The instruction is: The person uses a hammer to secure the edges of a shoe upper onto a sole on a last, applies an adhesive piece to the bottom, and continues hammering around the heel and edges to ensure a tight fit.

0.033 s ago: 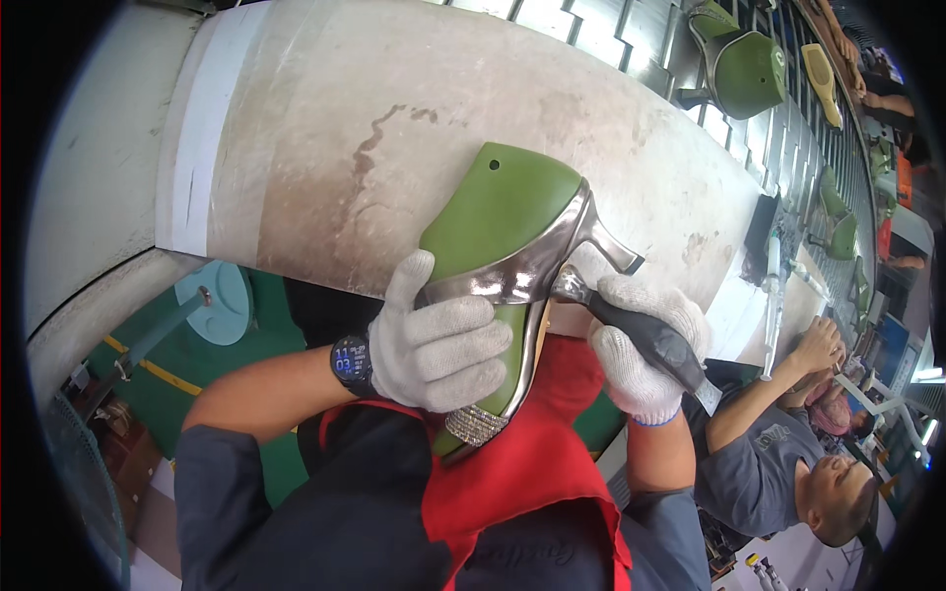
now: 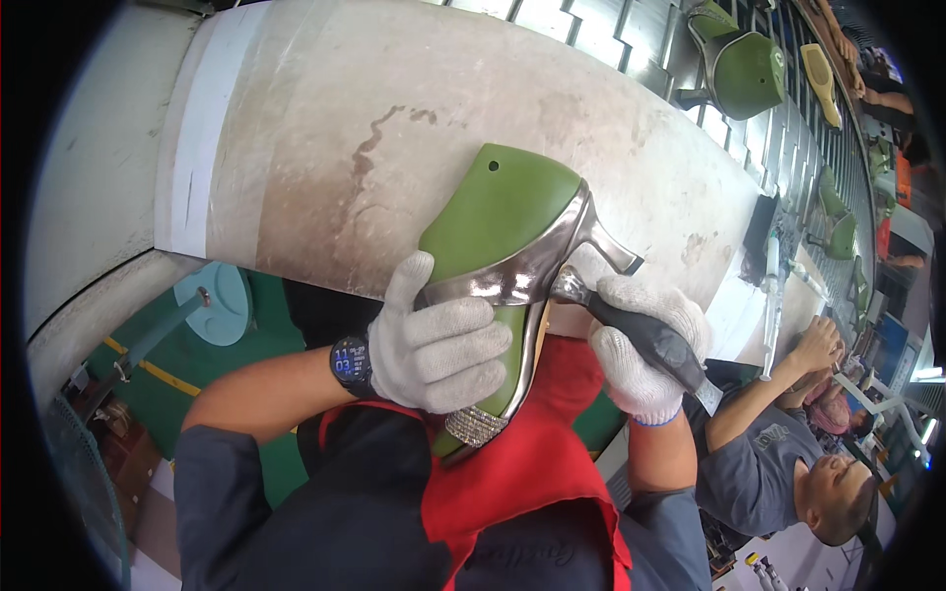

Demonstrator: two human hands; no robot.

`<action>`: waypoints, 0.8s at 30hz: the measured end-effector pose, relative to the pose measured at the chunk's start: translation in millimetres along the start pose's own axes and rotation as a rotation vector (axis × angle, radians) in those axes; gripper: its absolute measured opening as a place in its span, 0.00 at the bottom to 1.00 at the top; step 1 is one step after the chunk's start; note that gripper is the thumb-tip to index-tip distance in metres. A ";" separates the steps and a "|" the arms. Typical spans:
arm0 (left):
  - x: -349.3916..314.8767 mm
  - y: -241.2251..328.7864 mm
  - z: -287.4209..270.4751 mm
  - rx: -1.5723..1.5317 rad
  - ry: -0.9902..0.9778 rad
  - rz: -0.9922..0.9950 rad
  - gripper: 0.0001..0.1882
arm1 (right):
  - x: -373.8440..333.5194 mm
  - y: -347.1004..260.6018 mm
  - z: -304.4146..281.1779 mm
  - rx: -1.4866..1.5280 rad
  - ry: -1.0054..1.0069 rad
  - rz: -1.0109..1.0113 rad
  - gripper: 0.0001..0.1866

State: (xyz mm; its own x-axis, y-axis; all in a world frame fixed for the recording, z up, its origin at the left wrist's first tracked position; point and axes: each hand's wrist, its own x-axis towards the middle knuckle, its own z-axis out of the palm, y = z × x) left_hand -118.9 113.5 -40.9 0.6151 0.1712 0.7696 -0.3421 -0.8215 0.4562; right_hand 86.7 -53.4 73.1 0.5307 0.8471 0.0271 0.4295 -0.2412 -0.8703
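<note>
My left hand [image 2: 439,345], in a white knit glove, is wrapped round a high-heeled shoe [image 2: 522,271] on a green shoe last [image 2: 503,207]. The shoe has a shiny bronze strap, a slim heel pointing right and a rhinestone band [image 2: 476,426] near the toe. Its toe end hangs down over my red apron [image 2: 522,453]; the last's holed top lies over the bench. My right hand [image 2: 650,340], also gloved, grips a dark-handled tool [image 2: 645,333] with a rounded metal end. That end sits against or very close to the shoe's side below the heel; contact is hard to tell.
A worn, stained pale bench [image 2: 325,128] stretches ahead of me. Beyond it runs a slatted metal conveyor [image 2: 631,39] carrying green lasts with shoes [image 2: 749,74] and a yellow last-shaped piece [image 2: 820,84]. To the right sits a co-worker [image 2: 759,473]. A light-blue disc [image 2: 214,303] is at lower left.
</note>
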 end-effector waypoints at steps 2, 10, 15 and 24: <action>-2.0 1.1 -0.5 -0.008 0.003 -0.007 0.12 | 6.2 -3.2 -4.1 -0.158 -0.056 -0.104 0.20; -6.3 0.9 4.5 -0.019 0.048 -0.017 0.14 | 20.6 -10.3 -9.8 -0.220 -0.104 -0.194 0.22; -0.9 -0.2 2.4 -0.021 0.018 0.000 0.10 | 32.6 -23.3 -12.5 -0.241 -0.160 -0.181 0.21; -1.4 -0.9 10.0 0.028 0.090 0.037 0.12 | 34.0 -18.0 9.8 0.287 -0.129 -0.003 0.12</action>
State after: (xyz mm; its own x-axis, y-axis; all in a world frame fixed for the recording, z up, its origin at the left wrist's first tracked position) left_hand -112.4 108.5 -46.8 0.5354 0.1873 0.8236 -0.3430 -0.8429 0.4147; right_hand 89.8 -15.6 84.9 0.4243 0.9054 -0.0166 0.1973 -0.1103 -0.9741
